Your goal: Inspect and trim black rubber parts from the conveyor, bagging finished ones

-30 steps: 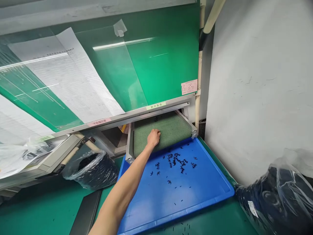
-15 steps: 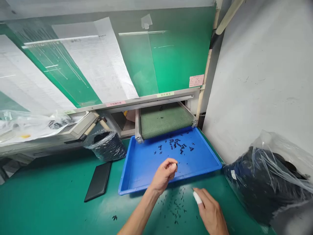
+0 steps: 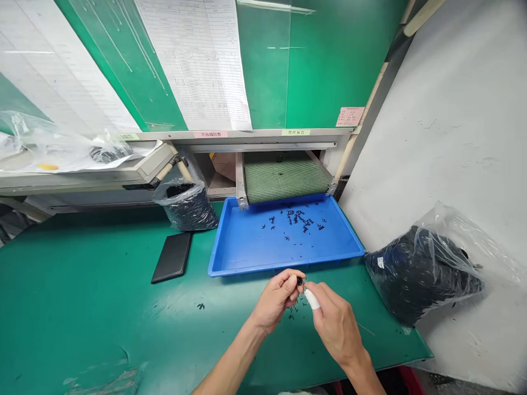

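Small black parts cling together in my left hand (image 3: 275,299), pinched between thumb and forefinger; a dark bit of the small black part (image 3: 300,281) shows at the fingertips. Right beside it, my right hand (image 3: 335,321) has thumb and forefinger closed at the part's edge, with a white cover (image 3: 312,299) on one finger. What the right fingertips grip is too small to make out. Under both hands, loose black bits (image 3: 293,314) are scattered over the green tabletop (image 3: 181,340). The blue tray (image 3: 247,270), just beyond, holds several small black parts (image 3: 302,221).
A green conveyor belt (image 3: 284,184) ends over the tray's far side. To the left stand a bag of black parts (image 3: 189,208) and a black flat case (image 3: 172,257). A large clear bag of black parts (image 3: 420,274) leans by the wall at right.
My right hand has moved up and left from the tabletop to meet my left hand, its fingers now closed at the part. The view has tilted down.
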`<act>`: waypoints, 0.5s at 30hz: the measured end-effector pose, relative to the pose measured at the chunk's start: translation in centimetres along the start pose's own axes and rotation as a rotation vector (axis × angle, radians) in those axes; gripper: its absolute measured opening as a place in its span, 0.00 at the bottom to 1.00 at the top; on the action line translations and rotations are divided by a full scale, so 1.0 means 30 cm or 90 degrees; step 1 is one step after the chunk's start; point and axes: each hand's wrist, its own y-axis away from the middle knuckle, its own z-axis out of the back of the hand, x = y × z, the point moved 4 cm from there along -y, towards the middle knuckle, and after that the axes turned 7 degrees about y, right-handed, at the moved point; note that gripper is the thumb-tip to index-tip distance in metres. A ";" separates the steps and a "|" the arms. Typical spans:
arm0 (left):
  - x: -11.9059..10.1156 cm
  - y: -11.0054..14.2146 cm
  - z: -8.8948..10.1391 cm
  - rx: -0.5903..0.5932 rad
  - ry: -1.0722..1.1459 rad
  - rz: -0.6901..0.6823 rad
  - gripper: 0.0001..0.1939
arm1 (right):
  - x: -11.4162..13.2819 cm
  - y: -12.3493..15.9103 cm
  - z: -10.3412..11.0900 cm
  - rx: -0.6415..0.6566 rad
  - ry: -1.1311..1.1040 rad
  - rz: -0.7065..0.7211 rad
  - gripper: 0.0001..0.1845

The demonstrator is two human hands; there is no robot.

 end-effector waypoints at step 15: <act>-0.029 0.038 0.047 -0.005 -0.140 0.000 0.17 | 0.035 0.011 -0.025 0.044 0.075 0.033 0.19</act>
